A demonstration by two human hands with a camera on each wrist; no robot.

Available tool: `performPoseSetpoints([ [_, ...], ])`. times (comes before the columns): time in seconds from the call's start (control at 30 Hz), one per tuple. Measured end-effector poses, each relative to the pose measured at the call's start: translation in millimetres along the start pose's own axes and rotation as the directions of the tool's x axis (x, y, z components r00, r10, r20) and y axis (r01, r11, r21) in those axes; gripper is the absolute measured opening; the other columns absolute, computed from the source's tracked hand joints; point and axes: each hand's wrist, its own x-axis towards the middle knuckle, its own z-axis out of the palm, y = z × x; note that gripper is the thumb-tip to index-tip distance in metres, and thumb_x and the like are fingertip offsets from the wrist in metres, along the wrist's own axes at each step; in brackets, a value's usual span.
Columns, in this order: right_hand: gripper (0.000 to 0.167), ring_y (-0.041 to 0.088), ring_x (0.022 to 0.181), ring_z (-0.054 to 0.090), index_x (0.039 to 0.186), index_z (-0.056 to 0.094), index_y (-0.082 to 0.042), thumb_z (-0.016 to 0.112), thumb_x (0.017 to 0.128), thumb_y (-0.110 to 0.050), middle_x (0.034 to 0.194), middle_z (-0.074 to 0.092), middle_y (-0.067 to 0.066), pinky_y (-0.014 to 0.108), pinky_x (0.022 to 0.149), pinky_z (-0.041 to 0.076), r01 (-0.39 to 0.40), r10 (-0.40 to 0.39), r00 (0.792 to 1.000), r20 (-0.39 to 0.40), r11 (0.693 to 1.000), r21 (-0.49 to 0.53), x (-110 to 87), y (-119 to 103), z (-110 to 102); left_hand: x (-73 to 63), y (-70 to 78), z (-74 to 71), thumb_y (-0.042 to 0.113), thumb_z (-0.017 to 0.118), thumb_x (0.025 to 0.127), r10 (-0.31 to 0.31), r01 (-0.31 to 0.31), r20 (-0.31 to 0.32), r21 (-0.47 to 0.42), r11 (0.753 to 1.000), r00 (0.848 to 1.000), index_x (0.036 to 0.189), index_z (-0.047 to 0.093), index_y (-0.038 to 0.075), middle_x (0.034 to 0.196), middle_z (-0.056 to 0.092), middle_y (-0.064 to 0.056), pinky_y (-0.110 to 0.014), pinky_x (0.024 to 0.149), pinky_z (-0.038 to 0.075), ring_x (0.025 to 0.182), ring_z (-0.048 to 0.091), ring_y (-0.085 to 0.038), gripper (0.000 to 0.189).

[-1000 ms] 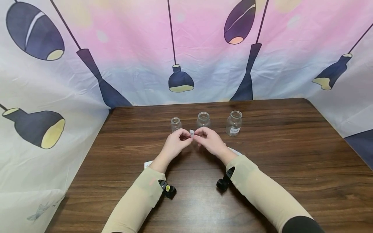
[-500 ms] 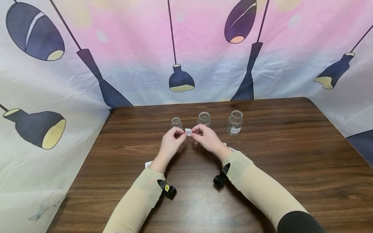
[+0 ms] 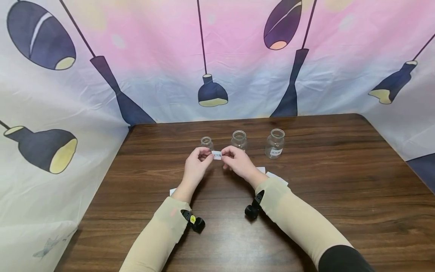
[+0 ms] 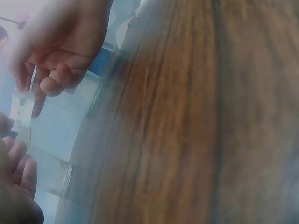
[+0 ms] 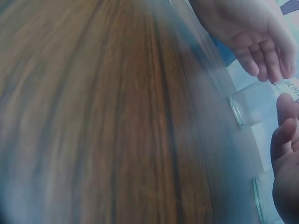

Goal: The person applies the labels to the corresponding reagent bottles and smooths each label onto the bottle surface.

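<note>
Between my two hands, a small white label (image 3: 216,155) with handwritten characters is held up facing me. My left hand (image 3: 196,164) pinches its left end, and my right hand (image 3: 240,163) pinches its right end. Seen from the left wrist, the same label (image 4: 21,112) spans the gap between both sets of fingertips. Just behind the hands stand a small clear glass jar (image 3: 205,141) and a wider glass jar (image 3: 239,138), their lower parts partly hidden. A third glass jar (image 3: 275,140), upright to the right, bears a white label (image 3: 276,152) with writing.
White paper pieces (image 3: 276,178) lie by my right forearm, partly covered by it. Another white slip (image 3: 172,191) shows beside my left wrist. Everything stands on a dark brown wooden table (image 3: 340,181), with a patterned cloth (image 3: 170,94) hanging behind its far edge.
The label has turned from nearly edge-on to face me. Both hands have shifted slightly left, and their fingertips have drawn apart. More of the paper by my right forearm now shows.
</note>
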Motion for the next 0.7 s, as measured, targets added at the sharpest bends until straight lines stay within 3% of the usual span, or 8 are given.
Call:
performPoseSetpoints([
  [0.2, 0.014, 0.022, 0.059, 0.058, 0.102, 0.061, -0.005, 0.054, 0.092, -0.010, 0.064, 0.060, 0.005, 0.029, 0.051, 0.043, 0.001, 0.000, 1.000, 0.014, 1.000, -0.016, 8.9, 1, 5, 1.8, 0.2, -1.5, 0.008, 0.064, 0.086, -0.025, 0.024, 0.014, 0.057, 0.998, 1.000, 0.096, 0.064, 0.002, 0.089, 0.065, -0.010, -0.029, 0.073, 0.046, 0.082, 0.057, -0.020, 0.012],
  [0.47, 0.015, 0.020, 0.062, 0.059, 0.104, 0.062, -0.005, 0.057, 0.092, -0.012, 0.074, 0.064, 0.011, 0.027, 0.052, 0.042, -0.046, 0.047, 0.999, 0.013, 0.996, -0.074, 15.4, 0, 8, 3.0, -1.3, -7.6, 0.009, 0.064, 0.086, -0.040, 0.037, 0.029, 0.101, 0.994, 0.999, 0.093, 0.063, 0.003, 0.087, 0.064, -0.009, -0.029, 0.072, 0.044, 0.082, 0.056, -0.021, 0.010],
  [0.7, 0.013, 0.016, 0.062, 0.058, 0.099, 0.061, -0.006, 0.059, 0.092, -0.016, 0.076, 0.063, 0.007, 0.025, 0.053, 0.043, -0.056, 0.059, 0.998, 0.011, 0.987, -0.149, 20.9, -1, 16, 4.6, -6.9, -16.1, 0.010, 0.064, 0.087, -0.041, 0.035, 0.033, 0.158, 0.987, 0.999, 0.091, 0.063, 0.003, 0.086, 0.064, -0.009, -0.030, 0.071, 0.044, 0.080, 0.056, -0.021, 0.008],
])
